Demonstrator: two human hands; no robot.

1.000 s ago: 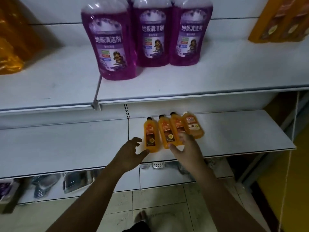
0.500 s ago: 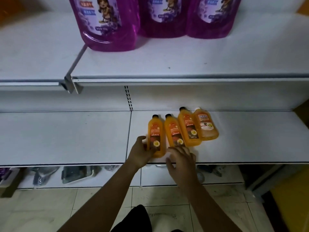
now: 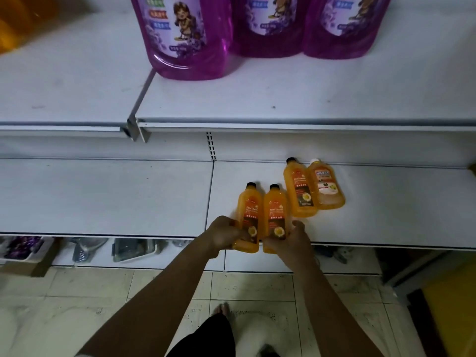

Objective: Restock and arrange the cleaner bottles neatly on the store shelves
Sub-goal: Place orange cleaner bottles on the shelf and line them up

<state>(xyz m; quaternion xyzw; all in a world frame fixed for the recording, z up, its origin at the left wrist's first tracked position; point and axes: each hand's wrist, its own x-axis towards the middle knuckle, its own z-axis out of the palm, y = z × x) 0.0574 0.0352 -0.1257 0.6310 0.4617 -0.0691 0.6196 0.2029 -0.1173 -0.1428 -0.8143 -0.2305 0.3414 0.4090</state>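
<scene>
Two small orange cleaner bottles with black caps stand side by side at the front edge of the middle white shelf (image 3: 386,222). My left hand (image 3: 223,234) grips the base of the left orange bottle (image 3: 249,215). My right hand (image 3: 289,242) grips the base of the right orange bottle (image 3: 276,215). Further back on the same shelf stand a third black-capped orange bottle (image 3: 298,191) and a white-capped orange bottle (image 3: 327,188), touching each other. On the upper shelf (image 3: 309,99) stand three large purple cleaner bottles (image 3: 185,37).
The lowest shelf holds packaged goods (image 3: 134,249) under the middle shelf's edge. An orange item (image 3: 15,24) sits at the upper left. Below is tiled floor (image 3: 103,300), with a yellow object (image 3: 453,300) at the lower right.
Both hands have closed on the two left orange bottles and drawn them toward the shelf's front edge, away from the other two. The camera has tilted down and moved closer.
</scene>
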